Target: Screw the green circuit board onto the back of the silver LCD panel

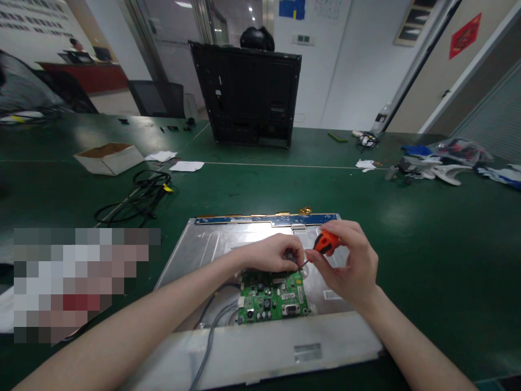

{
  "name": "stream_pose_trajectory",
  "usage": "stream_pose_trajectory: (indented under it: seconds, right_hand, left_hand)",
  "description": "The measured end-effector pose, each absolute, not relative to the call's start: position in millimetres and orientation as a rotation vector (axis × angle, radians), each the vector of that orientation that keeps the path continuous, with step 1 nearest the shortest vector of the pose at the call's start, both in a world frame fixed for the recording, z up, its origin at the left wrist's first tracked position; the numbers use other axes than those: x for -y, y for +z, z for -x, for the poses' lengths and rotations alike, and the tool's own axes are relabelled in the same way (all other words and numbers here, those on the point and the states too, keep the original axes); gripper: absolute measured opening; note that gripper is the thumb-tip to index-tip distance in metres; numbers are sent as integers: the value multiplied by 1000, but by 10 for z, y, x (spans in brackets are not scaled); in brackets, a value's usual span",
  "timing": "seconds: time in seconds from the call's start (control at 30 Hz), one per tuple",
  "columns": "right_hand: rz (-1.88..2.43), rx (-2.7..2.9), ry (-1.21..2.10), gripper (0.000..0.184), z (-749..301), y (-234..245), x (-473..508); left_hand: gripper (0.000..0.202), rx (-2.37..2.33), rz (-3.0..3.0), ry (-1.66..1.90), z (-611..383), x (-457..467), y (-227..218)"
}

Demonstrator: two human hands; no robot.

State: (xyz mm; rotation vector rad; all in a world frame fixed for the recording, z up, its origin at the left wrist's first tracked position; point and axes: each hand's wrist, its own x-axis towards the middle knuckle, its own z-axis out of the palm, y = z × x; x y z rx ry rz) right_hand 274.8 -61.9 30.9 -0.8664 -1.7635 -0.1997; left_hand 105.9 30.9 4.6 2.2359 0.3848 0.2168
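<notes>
A silver metal monitor panel lies flat on the green table in front of me, with a green circuit board mounted on it. My right hand is closed round a small orange-handled screwdriver, whose tip points left and down at the board's top edge. My left hand rests on the panel just above the board, fingers curled and pinched at the screwdriver tip; what it pinches is too small to see. Grey cables run from the board's left side toward me.
A black monitor back shell stands upright at the far side of the green table. A coil of black cable and a cardboard box lie to the left. White plastic parts and bags sit far right.
</notes>
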Motion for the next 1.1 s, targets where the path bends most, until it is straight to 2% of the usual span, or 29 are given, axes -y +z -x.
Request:
stream_pose_trajectory:
  seconds: [0.17,0.8,1.1]
  right_hand:
    - [917,1769,-240,45,-2737,325,633]
    - [944,1708,-95,50,-2737,238,620]
    - [924,1812,-120,46,-2739,320,611]
  left_hand:
    - [13,-396,-2214,227,-1053,-310,23]
    - [17,-379,-2185,241,-1055,-323,34]
    - [15,-375,-2233,233,-1052,-320,44]
